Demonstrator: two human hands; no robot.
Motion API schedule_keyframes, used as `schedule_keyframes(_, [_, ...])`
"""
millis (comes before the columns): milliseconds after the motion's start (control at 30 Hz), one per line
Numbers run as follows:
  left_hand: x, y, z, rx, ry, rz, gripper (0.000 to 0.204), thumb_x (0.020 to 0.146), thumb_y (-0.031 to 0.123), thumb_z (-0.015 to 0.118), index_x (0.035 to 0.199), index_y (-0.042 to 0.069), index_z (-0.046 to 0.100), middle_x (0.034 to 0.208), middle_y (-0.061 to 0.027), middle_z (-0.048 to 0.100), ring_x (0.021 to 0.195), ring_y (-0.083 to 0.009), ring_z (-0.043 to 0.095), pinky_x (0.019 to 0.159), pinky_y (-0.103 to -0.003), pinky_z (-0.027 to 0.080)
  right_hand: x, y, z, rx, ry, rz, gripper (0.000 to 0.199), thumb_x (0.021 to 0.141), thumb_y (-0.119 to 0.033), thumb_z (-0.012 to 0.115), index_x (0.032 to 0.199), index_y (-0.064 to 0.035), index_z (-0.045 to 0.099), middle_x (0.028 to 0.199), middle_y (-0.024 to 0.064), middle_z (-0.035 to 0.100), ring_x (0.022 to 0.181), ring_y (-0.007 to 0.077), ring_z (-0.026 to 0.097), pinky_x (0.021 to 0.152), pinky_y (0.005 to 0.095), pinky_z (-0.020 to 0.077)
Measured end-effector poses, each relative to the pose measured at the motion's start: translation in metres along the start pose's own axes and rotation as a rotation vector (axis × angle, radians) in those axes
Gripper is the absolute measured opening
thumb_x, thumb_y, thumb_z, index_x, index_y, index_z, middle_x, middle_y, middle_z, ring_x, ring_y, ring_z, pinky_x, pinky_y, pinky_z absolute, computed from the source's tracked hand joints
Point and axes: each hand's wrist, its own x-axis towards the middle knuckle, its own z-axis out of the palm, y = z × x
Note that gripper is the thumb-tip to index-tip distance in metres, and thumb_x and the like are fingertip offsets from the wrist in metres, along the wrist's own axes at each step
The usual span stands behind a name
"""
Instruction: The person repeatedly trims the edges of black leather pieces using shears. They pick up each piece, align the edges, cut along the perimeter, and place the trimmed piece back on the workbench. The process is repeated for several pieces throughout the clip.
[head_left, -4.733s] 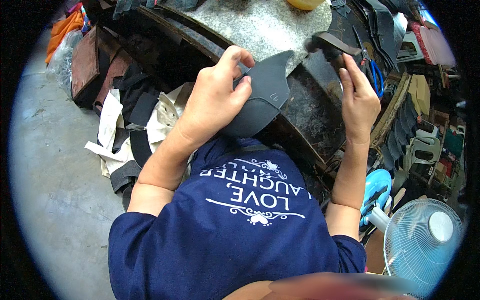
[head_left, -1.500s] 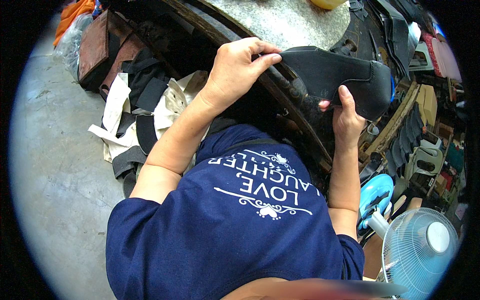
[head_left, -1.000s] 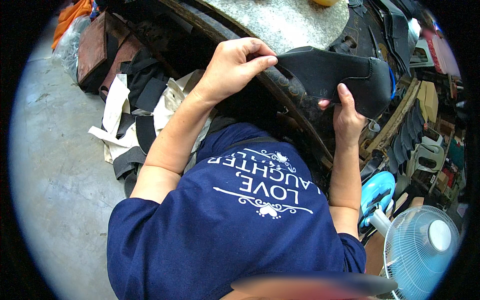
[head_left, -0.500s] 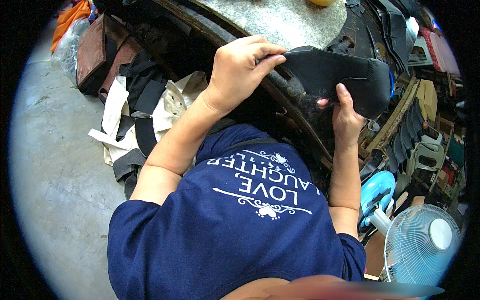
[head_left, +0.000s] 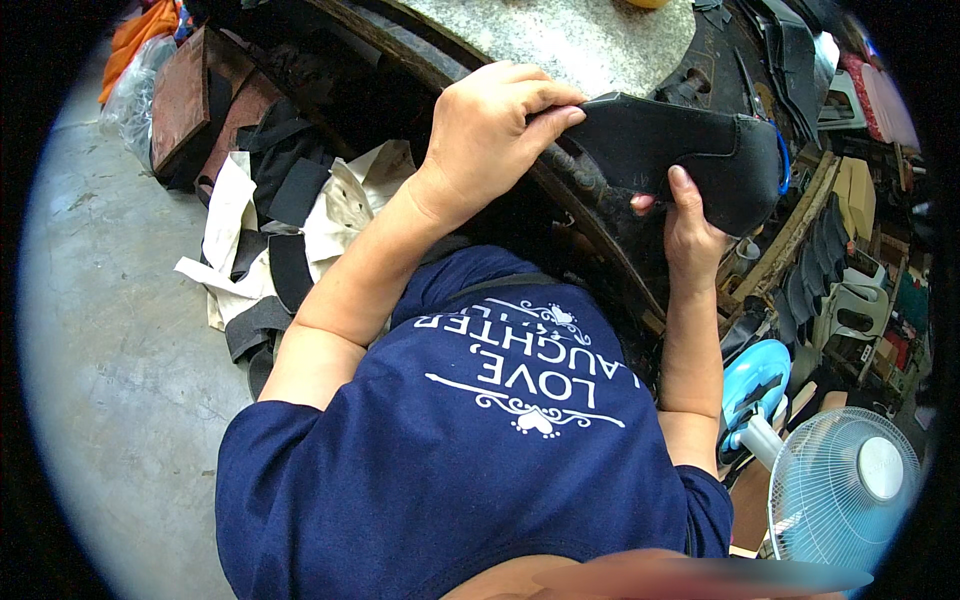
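Note:
A black leather shoe upper (head_left: 665,150) is stretched between my two hands over the edge of the dark workbench. A curved seam runs across its right part. My left hand (head_left: 500,125) pinches its pointed left end between thumb and fingers. With the thumb lying on top and the other fingers mostly hidden beneath, my right hand (head_left: 692,228) grips its lower right side. Just beyond it on the bench lies a pale speckled stone slab (head_left: 580,45).
Black and white material scraps (head_left: 300,220) lie heaped left of the bench beside a reddish-brown box-like piece (head_left: 185,100). A white and blue fan (head_left: 845,480) stands at the lower right. Scissors (head_left: 748,85) and stacked black pieces (head_left: 790,70) are at the far right.
My left hand has shifted slightly up and to the right, still pinching the shoe upper's end. The right hand keeps its hold almost in place.

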Motion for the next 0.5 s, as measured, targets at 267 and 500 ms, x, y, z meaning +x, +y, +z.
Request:
schedule_keyframes(267, [0.0008,0.0013,-0.0033,-0.066,-0.099,-0.047,0.01,0.081,0.009,0.072,0.088,0.002,0.071,0.081,-0.0091,0.067,0.074,-0.0212,0.065,0.067,-0.029,0.05,-0.0012,0.0029,-0.0013,-0.018,-0.026,-0.017,0.021,0.092,-0.002,0.061,0.112,0.0037,0.06,0.097,0.0143,0.067,0.064,0.0211,0.066,0.05,0.0295,0.0591])
schedule_keyframes(500, [0.0051,0.0026,0.0049,-0.123,-0.05,-0.002,0.013,0.083,0.008,0.07,0.093,0.001,0.071,0.083,-0.0096,0.068,0.075,-0.0168,0.064,0.068,-0.026,0.049,0.0002,0.0037,-0.0032,0.013,-0.025,-0.012,0.023,0.092,-0.002,0.062,0.114,0.0032,0.06,0.098,0.0141,0.067,0.067,0.0209,0.066,0.051,0.029,0.0595])
